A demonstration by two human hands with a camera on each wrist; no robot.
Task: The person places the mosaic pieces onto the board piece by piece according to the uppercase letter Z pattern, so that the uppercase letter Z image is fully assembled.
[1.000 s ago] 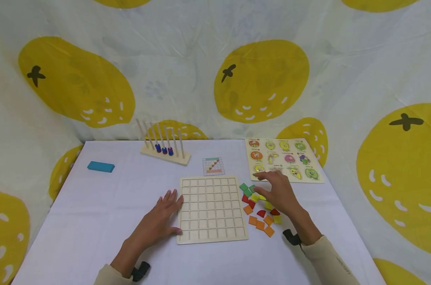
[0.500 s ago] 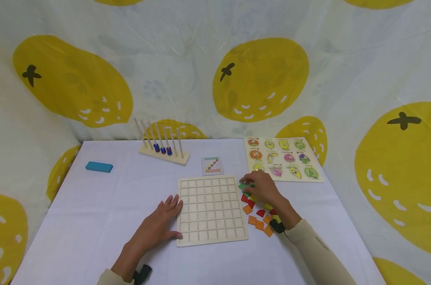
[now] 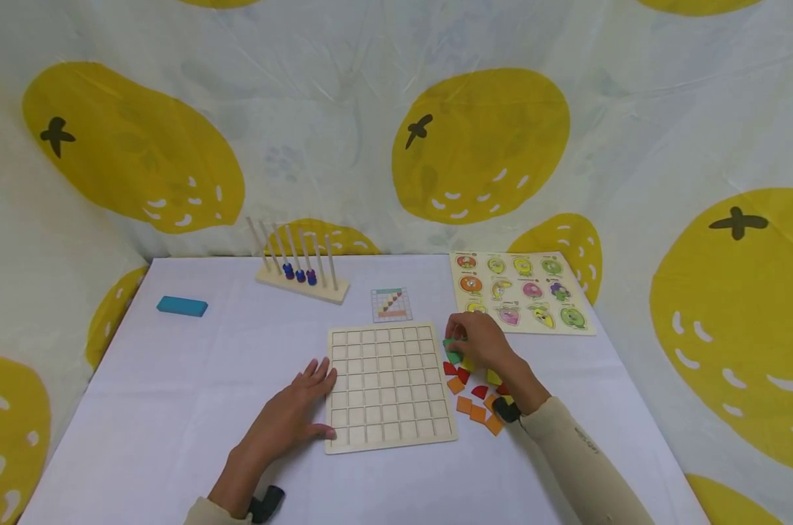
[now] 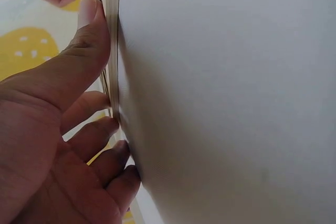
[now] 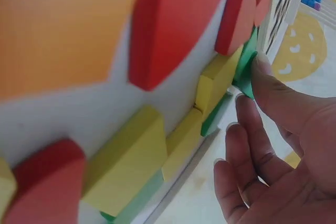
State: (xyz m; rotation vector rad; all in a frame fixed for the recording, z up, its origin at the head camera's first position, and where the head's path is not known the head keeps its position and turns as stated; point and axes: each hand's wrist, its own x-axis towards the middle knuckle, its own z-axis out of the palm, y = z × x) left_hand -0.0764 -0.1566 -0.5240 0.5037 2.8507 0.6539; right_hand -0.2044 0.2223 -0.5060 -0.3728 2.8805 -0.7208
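Note:
My left hand (image 3: 298,408) lies at the left edge of a square wooden grid board (image 3: 390,386), its fingers and thumb touching the border. In the left wrist view the thumb (image 4: 92,40) runs along the board's side. My right hand (image 3: 485,343) is over the green tiles off the board's upper right corner. The right wrist view has its thumb and a fingertip pinching a green tile (image 5: 245,71) among the loose pieces. Yellow square tiles (image 5: 218,80), red rounded tiles (image 5: 236,17) and orange square tiles (image 3: 478,414) are spread beside and below that hand.
A small pattern card (image 3: 391,305) lies behind the board. Further back are a peg counting stand (image 3: 305,286) with blue and purple beads and a fruit picture puzzle (image 3: 534,290). A teal block (image 3: 182,306) rests at the far left.
My right hand has moved left and down from above the pile onto the green tiles, and its thumb and fingers have closed together. The left hand stays at the board's edge.

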